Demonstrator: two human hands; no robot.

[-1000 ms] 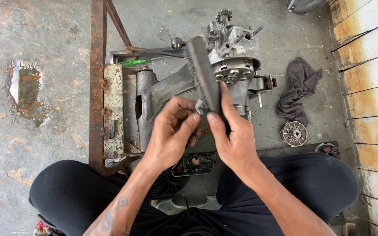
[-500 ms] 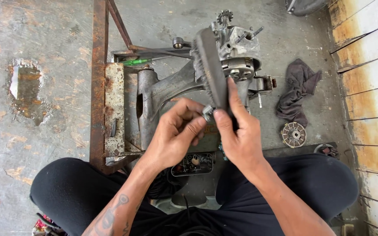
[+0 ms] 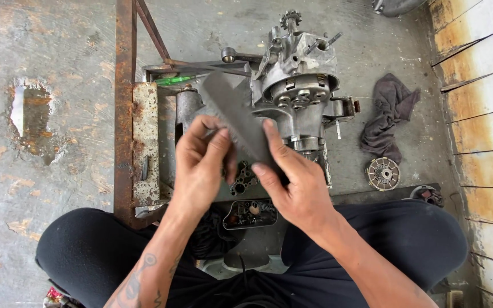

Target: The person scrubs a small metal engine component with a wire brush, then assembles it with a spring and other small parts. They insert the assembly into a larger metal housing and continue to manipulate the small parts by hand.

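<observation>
While gripping strip: hands raised.

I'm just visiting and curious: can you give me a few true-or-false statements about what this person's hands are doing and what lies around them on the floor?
1. Both hands hold a flat grey abrasive sheet. True.
2. The dark rag lies on the person's left. False: it lies on the right, beside the engine casing.
3. A round toothed clutch disc lies on the floor below the rag. True.
4. The left hand rests flat on the concrete floor. False: it is raised, pinching the sheet.
5. The right hand grips a hammer. False: it holds the sheet's lower edge.
</observation>
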